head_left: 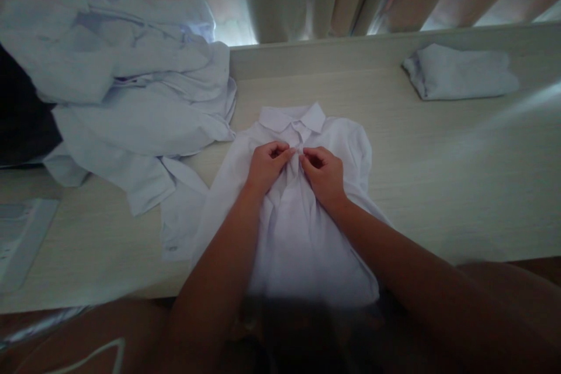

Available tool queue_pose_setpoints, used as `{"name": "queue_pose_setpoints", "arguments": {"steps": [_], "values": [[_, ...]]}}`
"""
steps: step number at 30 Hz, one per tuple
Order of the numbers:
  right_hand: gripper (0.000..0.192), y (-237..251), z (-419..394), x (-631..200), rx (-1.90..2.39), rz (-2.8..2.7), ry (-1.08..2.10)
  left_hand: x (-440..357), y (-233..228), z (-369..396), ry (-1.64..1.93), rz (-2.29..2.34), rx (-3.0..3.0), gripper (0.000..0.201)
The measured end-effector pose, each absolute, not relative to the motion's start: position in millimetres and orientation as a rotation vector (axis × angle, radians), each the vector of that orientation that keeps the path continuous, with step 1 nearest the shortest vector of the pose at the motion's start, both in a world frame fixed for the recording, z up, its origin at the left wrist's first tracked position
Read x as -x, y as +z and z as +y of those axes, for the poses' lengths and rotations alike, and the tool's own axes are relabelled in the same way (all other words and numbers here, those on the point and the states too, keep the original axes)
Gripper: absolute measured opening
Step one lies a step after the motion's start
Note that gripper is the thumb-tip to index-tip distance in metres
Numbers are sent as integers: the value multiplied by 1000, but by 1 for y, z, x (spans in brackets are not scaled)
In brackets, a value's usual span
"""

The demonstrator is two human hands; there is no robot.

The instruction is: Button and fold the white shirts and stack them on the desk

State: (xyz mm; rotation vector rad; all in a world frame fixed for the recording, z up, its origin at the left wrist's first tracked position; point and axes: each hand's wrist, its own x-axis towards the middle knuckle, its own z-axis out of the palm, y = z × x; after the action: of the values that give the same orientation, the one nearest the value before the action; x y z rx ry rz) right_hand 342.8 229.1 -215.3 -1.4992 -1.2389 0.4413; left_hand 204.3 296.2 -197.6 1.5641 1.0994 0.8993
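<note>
Shirt (302, 228), white and collared, lies front-up on the pale worktop (438, 175), its hem hanging over the near edge toward the person. Both hands meet on the placket just below the collar (293, 118): the left hand (266, 166) pinches one edge of the fabric, the right hand (323, 172) pinches the other. To do this well, I judge the two edges should be kept level and taut so the front closes without puckering. Whether a button sits between the fingertips is too small to tell. Dim light blurs the lower shirt, and the heap of pale shirts (131, 93) at left runs out of view. A folded cloth (458, 73) lies well apart.
</note>
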Motion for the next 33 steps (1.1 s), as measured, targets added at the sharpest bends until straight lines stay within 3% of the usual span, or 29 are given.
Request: {"name": "queue_pose_setpoints", "arguments": {"steps": [33], "values": [[20, -216, 227, -338, 1473, -1090, 685, -209, -197, 296, 796, 1115, -1725, 20]]}}
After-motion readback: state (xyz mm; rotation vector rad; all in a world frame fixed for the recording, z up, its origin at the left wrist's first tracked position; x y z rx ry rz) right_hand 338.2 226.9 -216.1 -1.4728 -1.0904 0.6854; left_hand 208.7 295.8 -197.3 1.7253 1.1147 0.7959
